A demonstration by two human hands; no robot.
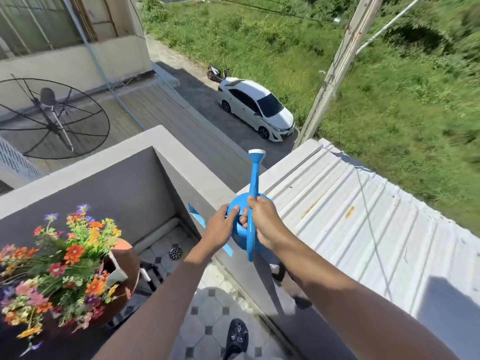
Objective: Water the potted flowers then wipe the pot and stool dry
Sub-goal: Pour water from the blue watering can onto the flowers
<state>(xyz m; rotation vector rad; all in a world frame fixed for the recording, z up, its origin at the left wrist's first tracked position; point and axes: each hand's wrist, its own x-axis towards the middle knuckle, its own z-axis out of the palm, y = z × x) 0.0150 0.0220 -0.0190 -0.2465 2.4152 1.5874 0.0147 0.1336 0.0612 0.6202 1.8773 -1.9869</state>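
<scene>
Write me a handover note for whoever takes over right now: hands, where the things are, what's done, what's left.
Left hand: grips the body of the blue watering can.
Right hand: grips the can's handle.
Can: over the balcony wall, spout pointing away from the flowers.
Flowers: in a brown pot at lower left; the stool is not clearly visible.
Done: can picked up; no water seen pouring.
Left: water the flowers, then wipe pot and stool dry; no cloth in view.

Harsh sun, hard shadows, wide-angle bend, blur at rt edge
</scene>
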